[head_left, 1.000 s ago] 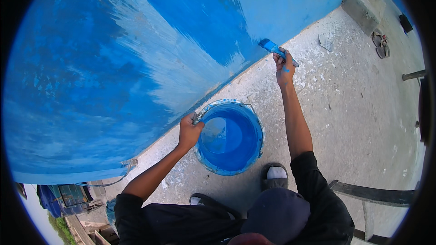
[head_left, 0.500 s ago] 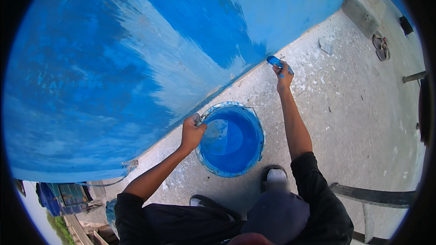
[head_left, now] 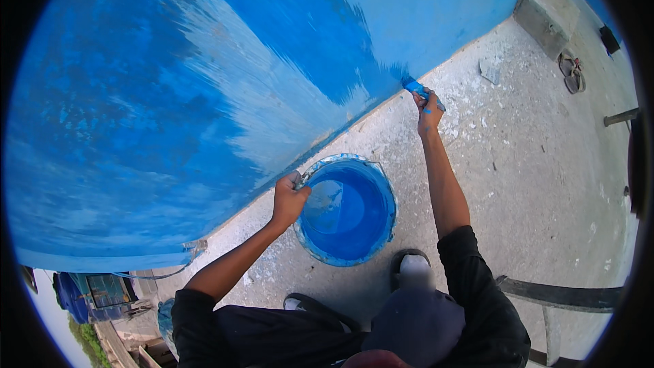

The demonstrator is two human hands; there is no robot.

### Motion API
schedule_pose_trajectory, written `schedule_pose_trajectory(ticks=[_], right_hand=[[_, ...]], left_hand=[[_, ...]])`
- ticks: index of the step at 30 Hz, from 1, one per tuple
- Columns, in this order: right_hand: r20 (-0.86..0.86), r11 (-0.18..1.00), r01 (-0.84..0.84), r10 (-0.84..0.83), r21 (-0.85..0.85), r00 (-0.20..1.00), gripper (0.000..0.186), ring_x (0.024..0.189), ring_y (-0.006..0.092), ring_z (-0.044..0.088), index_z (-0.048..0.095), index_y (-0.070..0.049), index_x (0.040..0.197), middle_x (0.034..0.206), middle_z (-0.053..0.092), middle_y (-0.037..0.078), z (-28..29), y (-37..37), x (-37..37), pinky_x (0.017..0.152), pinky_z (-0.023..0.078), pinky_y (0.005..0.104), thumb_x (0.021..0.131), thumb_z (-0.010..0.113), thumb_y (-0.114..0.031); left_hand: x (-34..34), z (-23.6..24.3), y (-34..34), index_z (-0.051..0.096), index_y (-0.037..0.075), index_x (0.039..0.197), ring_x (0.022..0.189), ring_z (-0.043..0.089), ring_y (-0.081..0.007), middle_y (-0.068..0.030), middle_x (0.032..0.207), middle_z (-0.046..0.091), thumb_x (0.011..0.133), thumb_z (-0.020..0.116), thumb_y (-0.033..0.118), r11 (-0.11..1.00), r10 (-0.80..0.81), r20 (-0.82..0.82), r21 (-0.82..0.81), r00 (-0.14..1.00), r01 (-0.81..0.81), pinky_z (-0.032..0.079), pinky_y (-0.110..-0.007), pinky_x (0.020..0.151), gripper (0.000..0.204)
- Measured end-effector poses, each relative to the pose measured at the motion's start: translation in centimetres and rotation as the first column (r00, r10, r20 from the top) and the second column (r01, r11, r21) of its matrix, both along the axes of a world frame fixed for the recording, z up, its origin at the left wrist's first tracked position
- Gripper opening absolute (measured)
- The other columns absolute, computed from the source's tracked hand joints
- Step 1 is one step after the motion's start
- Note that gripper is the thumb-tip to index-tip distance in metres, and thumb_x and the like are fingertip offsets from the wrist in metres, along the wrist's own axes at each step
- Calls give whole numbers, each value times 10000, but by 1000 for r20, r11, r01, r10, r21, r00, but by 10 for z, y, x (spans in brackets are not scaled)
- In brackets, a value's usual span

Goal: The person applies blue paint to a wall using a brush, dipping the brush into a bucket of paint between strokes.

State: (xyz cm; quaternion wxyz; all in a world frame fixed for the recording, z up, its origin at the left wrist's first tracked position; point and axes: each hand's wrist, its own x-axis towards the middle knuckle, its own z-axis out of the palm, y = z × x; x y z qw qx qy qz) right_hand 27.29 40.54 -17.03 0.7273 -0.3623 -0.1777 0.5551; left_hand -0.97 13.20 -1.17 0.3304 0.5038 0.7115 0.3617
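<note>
My right hand (head_left: 429, 110) is closed round a blue paint-covered paintbrush (head_left: 415, 87). Its bristles meet the foot of the wall (head_left: 436, 20), where fresh dark blue borders lighter blue. At the left rim of a bucket (head_left: 390, 228) my left hand (head_left: 291, 199) grips with its fingers curled over the edge. Blue paint (head_left: 351, 221) lies inside the bucket, and dried paint crusts its rim. Streaky dark blue covers much of the wall on the left, with a paler brushed band between the darker areas.
Paint flecks spot the concrete floor (head_left: 518, 184). A concrete step (head_left: 545, 20) and a sandal (head_left: 572, 71) are at the far right. Nearer on the right is a dark curved bar (head_left: 565, 294). My shod feet stand just behind the bucket.
My right hand has shifted slightly right and turned, bringing the brush's bristles against the wall base. A small dark blue patch there has grown. My left hand and the bucket stay put.
</note>
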Motion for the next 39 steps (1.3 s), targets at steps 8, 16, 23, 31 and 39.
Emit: schedule_pose_trajectory(ticks=[8,16,23,31,39], right_hand=[[43,998,-17,14,62,999,340,843,207,666,559,97,1104,844,593,98,5,9,8,814,558,287,979,476,-208],[-153,974,-46,81,221,985,392,881,209,650,503,112,1158,738,541,68,55,-10,5,845,536,272,992,447,-239],[59,998,-10,13,-56,998,305,687,177,654,606,68,1006,749,609,93,10,-16,-7,665,568,274,964,462,-197],[110,997,-77,77,-5,991,308,675,174,660,615,70,980,789,641,129,24,-24,-28,644,556,285,960,464,-198],[0,984,57,-58,171,998,331,628,197,628,584,110,941,688,597,146,89,-17,-22,573,536,298,948,438,-188]], left_hand=[[-3,-3,-1,257,52,629,568,244,-93,-2,611,198,715,566,39,1000,-19,-50,24,999,20,215,-329,500,321],[0,2,-2,258,51,631,567,254,-91,-3,606,199,718,569,44,1000,-21,-60,15,998,22,221,-331,500,323],[16,16,3,312,44,650,596,287,-75,25,638,258,720,583,31,999,-44,-1,-25,999,44,244,-300,503,281],[13,15,6,273,42,644,575,260,-87,-8,610,208,714,571,26,998,-56,-70,-26,996,54,229,-325,508,307],[8,10,7,276,41,644,568,267,-90,-3,608,217,717,574,37,999,-46,-61,-21,997,44,231,-325,505,306]])
